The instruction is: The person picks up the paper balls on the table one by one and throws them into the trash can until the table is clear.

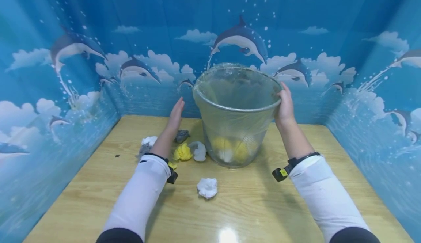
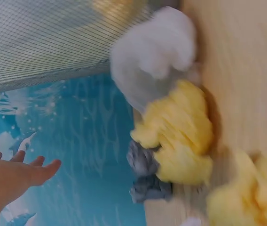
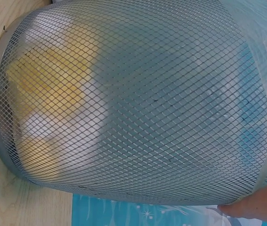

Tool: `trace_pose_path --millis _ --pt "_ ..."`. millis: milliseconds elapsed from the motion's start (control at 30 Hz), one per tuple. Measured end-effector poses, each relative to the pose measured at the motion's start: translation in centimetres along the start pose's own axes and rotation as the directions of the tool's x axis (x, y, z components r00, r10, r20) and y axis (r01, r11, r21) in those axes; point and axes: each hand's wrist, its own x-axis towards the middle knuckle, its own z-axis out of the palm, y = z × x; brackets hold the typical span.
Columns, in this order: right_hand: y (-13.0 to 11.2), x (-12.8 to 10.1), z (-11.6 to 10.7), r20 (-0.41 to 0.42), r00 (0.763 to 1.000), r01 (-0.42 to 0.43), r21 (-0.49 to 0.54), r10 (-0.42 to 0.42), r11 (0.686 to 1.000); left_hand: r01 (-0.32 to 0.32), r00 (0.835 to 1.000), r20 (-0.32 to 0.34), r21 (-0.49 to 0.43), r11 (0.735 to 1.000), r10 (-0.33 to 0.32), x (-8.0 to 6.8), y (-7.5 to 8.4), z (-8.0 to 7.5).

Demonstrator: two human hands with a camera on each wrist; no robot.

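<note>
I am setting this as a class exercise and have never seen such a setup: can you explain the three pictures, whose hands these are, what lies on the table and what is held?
No machine here: a person wears one camera on the head and one on each wrist. The head view shows both arms over a wooden table. The right hand grips the rim of a lined mesh bin; yellow and white wads lie inside. The left hand is open, touching nothing. Crumpled wads lie beside the bin, and one white wad nearer the person.
</note>
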Motion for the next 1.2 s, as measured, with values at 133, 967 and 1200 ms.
trace_pose_path --millis 133,967,1200 --pt "0.1 0.0 0.0 0.009 1.0 0.008 0.02 -0.008 1.0 -0.01 0.997 0.071 0.091 0.996 0.003 -1.0 -0.8 -0.2" --pt "-0.2 0.2 0.1 0.003 1.0 -0.012 -0.016 0.012 1.0 -0.458 0.876 0.462 0.704 0.542 0.139 -10.0 -4.5 3.2" --pt "-0.1 0.1 0.0 0.014 1.0 0.011 0.017 -0.011 1.0 -0.616 0.744 0.666 0.657 0.434 0.048 -11.2 -5.0 4.1"
